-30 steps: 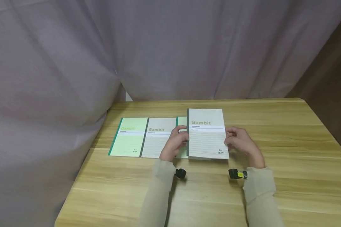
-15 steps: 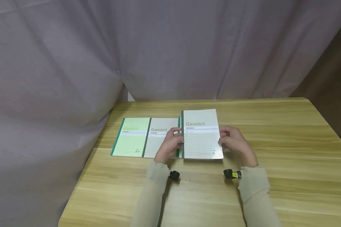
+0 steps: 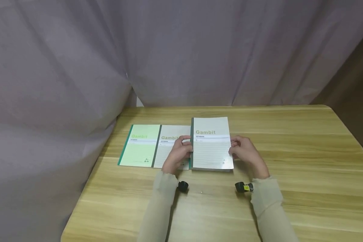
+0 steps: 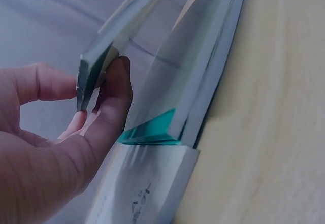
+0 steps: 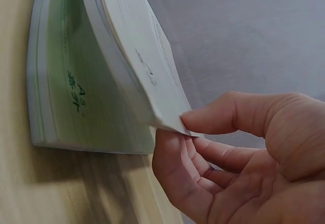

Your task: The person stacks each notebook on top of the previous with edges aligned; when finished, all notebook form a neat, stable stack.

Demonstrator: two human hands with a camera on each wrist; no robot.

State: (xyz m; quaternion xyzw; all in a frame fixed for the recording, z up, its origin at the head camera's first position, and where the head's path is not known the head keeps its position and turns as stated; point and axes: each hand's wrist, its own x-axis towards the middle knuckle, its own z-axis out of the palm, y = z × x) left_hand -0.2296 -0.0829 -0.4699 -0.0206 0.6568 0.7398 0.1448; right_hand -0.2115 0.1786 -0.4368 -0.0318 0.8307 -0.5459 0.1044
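A grey-white "Gambit" notebook [image 3: 211,144] with a dark spine is held flat, a little above the table. My left hand [image 3: 177,154] pinches its spine edge between thumb and fingers. At the opposite edge, my right hand [image 3: 248,153] pinches the cover and pages near the lower part. Directly underneath lies a green notebook [image 5: 91,97], apart from the held one and mostly hidden by it in the head view; its teal spine [image 4: 157,127] shows in the left wrist view.
Left of the held notebook, a grey-white notebook [image 3: 172,148] and a green notebook [image 3: 140,144] lie side by side on the wooden table [image 3: 290,141]. A grey curtain [image 3: 181,53] hangs behind the table and along its left side.
Both hands have carried the grey-white notebook leftward, and it now covers nearly all of the green notebook beneath. The two notebooks on the left have stayed in place.
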